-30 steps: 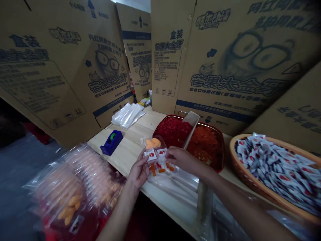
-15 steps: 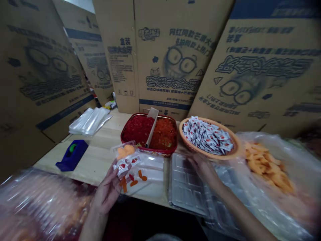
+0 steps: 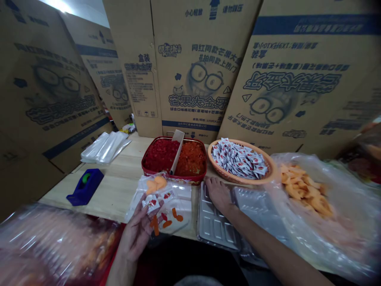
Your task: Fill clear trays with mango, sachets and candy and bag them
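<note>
Printed cardboard cartons [image 3: 190,79] are propped behind a wooden table [image 3: 116,190]. A clear plastic pack [image 3: 175,202] of orange pieces and red-printed sachets is gripped by the curled left hand [image 3: 138,234], just beside a grey plastic tray [image 3: 217,226], on which the right hand [image 3: 218,196] is laid, half open, nothing grasped.
</note>
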Motion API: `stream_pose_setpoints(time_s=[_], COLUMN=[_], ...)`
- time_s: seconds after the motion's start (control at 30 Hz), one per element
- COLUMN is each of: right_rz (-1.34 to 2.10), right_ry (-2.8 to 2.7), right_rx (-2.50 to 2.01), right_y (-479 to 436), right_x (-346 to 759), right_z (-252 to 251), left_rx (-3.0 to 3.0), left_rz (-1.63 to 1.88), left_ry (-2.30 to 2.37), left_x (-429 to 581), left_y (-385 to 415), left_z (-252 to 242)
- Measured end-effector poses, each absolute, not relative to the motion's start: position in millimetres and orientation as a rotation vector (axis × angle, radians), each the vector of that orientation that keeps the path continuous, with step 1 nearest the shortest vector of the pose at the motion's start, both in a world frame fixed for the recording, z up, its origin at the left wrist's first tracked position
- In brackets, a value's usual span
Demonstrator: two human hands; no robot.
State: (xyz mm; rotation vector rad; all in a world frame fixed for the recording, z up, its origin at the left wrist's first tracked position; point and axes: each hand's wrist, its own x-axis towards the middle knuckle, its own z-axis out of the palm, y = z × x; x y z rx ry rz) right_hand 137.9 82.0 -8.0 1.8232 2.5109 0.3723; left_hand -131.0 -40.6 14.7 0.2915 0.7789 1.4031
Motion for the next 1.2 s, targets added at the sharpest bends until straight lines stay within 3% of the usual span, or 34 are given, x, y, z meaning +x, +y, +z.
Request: stream_pose_setpoints(time_s=[0.5,0.7,0.8,0.93,1.2], right_rz=[0.423,-0.312,-0.645,-0.418,0.026], right_ry=[2.622,3.014,3.177,3.171,3.134], right_rx=[1.833,2.125,1.909,1.656,1.492], right_y=[89,84,75,66,78], right_x=[139,138,106,40,-26], right_z=[-4,39,67,84,59], left_rx=[0.241,0.195,0.2,0.182,0.134], left_rz=[1.38,1.357,1.334,1.319,1.358], left_ry=[0.713,0.706,0.676,0.637,0.518], left_x=[-139,-135,-128,-114,-93], left_y=[-51,-52,-51,-50,-53], left_z=[8,16,17,14,7])
